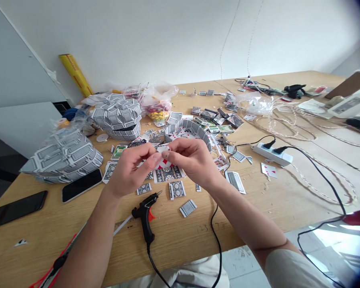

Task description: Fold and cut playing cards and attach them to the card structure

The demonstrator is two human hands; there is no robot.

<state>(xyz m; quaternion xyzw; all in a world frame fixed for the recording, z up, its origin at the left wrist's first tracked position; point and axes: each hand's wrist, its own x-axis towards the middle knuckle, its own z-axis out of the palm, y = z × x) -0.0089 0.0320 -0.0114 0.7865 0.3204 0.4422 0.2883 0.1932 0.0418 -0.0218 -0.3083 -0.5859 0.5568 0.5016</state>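
Small white card piece point(162, 149), one, sits between the pinching fingertips of left hand point(135, 166) and right hand point(190, 160), inward of the table's point(180, 236) near edge.

The playing card point(164, 164) looks papery, the table point(186, 236) smooth wood.

The held card point(164, 163) is white with red diamonds, the near glue gun point(145, 216) black with an orange trigger point(151, 215), the far-left roll point(75, 75) yellow.

The wooden bench point(174, 234) carries a black glue gun point(145, 221) near its front edge. Two phones point(82, 185) lie toward its left edge, scattered cards point(188, 208) across its middle.
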